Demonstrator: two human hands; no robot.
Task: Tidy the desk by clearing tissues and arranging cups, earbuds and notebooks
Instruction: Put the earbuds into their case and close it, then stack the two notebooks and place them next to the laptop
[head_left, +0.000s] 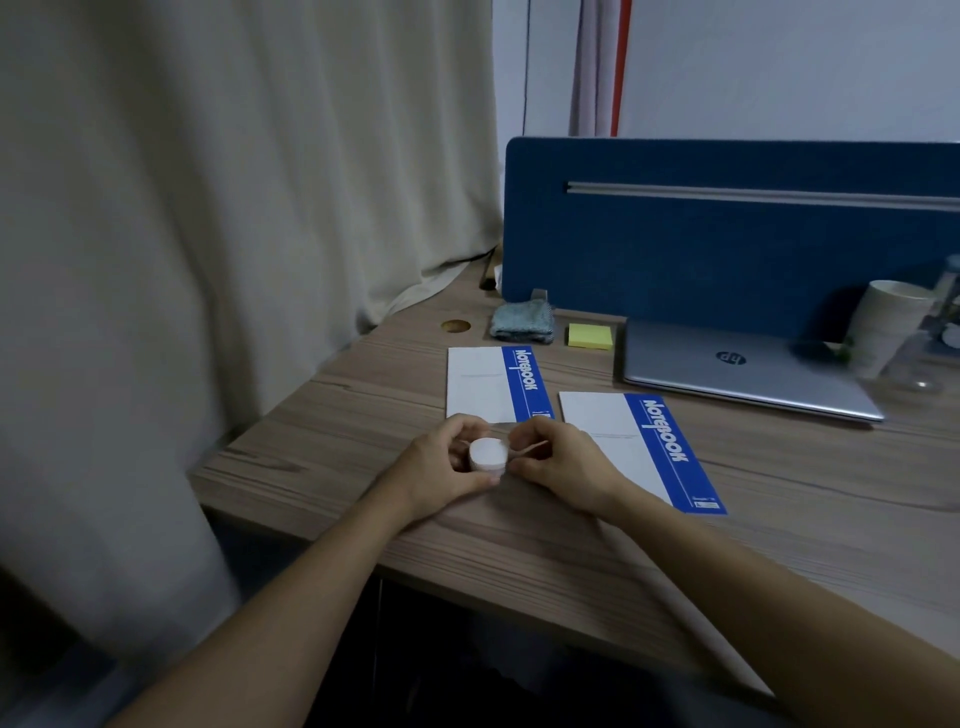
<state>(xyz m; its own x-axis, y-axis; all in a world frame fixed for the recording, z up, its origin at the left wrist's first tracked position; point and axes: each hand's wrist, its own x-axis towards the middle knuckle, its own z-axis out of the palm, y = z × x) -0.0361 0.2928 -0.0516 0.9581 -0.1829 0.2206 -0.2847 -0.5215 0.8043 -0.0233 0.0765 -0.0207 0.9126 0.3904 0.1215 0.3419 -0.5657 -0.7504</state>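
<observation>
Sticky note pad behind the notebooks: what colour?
Pale yellow sticky note pad, seen in the head view.

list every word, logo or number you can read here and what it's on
"Notebook": blue strip of the far notebook
"Notebook": blue strip of the near notebook
"hp": round logo on the closed laptop lid
Small print at the lower end of each blue strip: too small to read
Sticky notes, paper cups, white case in the hands: no text visible

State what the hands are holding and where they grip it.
Both hold a small round white case, likely the earbud case. The left hand cups its left side and underside; the right hand pinches its right edge.
</observation>
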